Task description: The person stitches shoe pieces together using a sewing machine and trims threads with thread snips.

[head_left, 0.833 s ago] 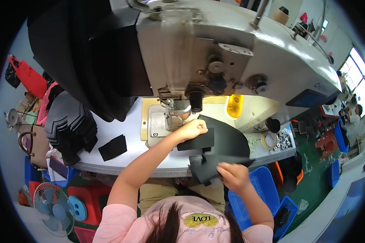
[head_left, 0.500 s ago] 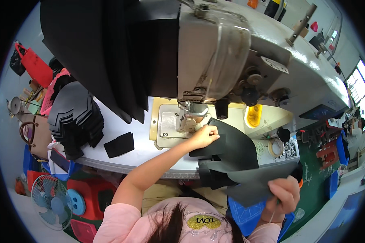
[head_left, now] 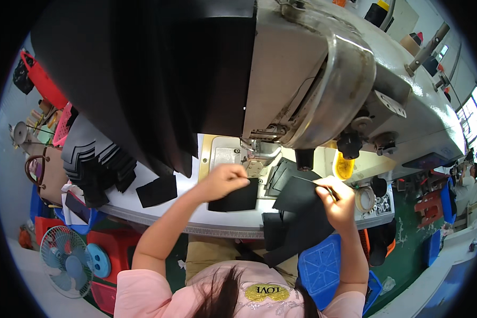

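From here I see the left hand (head_left: 223, 182) pinching a small black piece (head_left: 234, 198), just on the near side of the sewing machine (head_left: 289, 69). The right hand (head_left: 336, 202) pinches a bigger black piece (head_left: 307, 214), also on that side. Left of the machine sits a dark pile (head_left: 102, 161).

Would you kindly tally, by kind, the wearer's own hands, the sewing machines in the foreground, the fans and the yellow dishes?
Hands: 2 (left hand and right hand, each holding black material)
Sewing machine: 1
Fan: 1
Yellow dish: 1
Total: 5
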Motion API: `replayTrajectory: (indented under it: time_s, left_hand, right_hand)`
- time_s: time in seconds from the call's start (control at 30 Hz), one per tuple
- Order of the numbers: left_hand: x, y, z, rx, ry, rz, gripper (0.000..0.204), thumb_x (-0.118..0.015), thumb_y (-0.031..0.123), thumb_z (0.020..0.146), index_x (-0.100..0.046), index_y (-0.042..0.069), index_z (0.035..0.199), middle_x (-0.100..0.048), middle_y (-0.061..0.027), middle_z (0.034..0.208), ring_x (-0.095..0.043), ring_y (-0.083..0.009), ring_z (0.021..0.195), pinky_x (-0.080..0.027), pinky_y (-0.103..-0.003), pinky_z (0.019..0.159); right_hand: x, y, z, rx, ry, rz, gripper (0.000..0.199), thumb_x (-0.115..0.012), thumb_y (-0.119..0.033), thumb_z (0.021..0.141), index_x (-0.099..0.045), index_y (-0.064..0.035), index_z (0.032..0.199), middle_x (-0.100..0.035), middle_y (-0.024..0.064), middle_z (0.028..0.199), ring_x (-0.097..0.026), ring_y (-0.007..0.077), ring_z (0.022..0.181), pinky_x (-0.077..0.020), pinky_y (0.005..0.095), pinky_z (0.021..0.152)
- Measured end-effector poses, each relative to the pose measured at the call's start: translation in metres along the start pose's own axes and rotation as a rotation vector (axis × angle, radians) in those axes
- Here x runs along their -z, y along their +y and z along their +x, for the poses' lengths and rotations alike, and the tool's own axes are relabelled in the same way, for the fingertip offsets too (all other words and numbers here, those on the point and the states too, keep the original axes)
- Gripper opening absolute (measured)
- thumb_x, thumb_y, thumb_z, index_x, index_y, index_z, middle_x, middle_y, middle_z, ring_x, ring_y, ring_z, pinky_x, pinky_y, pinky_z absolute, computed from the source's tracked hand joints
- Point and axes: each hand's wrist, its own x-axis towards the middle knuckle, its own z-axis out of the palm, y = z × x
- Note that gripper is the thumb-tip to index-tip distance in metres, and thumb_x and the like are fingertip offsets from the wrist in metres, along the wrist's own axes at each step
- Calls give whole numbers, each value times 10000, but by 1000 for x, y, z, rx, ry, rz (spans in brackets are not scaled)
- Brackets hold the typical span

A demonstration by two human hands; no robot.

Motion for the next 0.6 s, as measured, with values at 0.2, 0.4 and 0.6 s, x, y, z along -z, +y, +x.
replayTrajectory:
  time_s: [0.2,0.4,0.6]
  left_hand:
    - [35,52,-15,134,239,-293,117,-651,100,800,-564,35,754,-524,27,680,-460,-42,621,-377,-192,576]
    - [21,54,15,147,188,-251,126,-671,100,774,-559,57,738,-535,29,703,-477,-58,641,-388,-207,603]
    - [27,61,23,290,266,-288,230,-710,105,732,-614,28,926,-581,-10,806,-535,-102,730,-438,-231,686]
  right_hand:
    - [-45,31,34,-84,-47,16,187,-654,-77,782,-589,-3,940,-587,54,828,-547,139,762,-450,277,702]
    - [-59,36,51,98,-43,-373,244,-687,-132,743,-617,-47,961,-621,117,892,-594,261,838,-472,381,722]
    - [-64,65,51,45,-66,-190,177,-620,-273,727,-624,-129,831,-641,36,785,-614,235,729,-477,330,638]
